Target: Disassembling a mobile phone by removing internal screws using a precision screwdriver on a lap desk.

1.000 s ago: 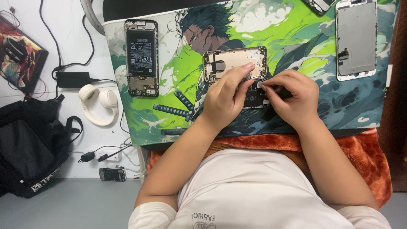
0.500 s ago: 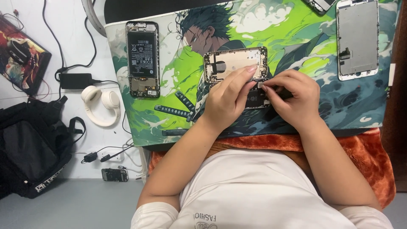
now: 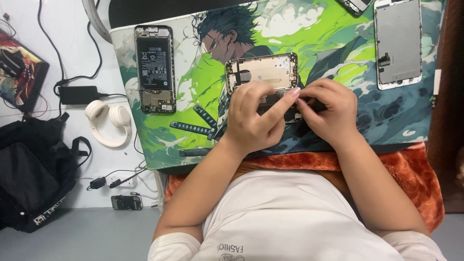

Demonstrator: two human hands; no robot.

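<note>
Left hand: fingers curled, index tip pressed on the lower part of the opened gold phone frame, holding it down. Right hand: fingers pinched tight at the same spot; whether they grip a tool or part, cannot tell. Frame lies flat mid-mat on the green illustrated mat. Left of it: an open phone with battery. Far right: a detached screen panel. Off-mat: white headphones, black bag.

Both hands meet over an opened phone frame at the middle of a desk mat; a second opened phone lies to its left, a screen panel to its right, headphones off the mat's left edge.
</note>
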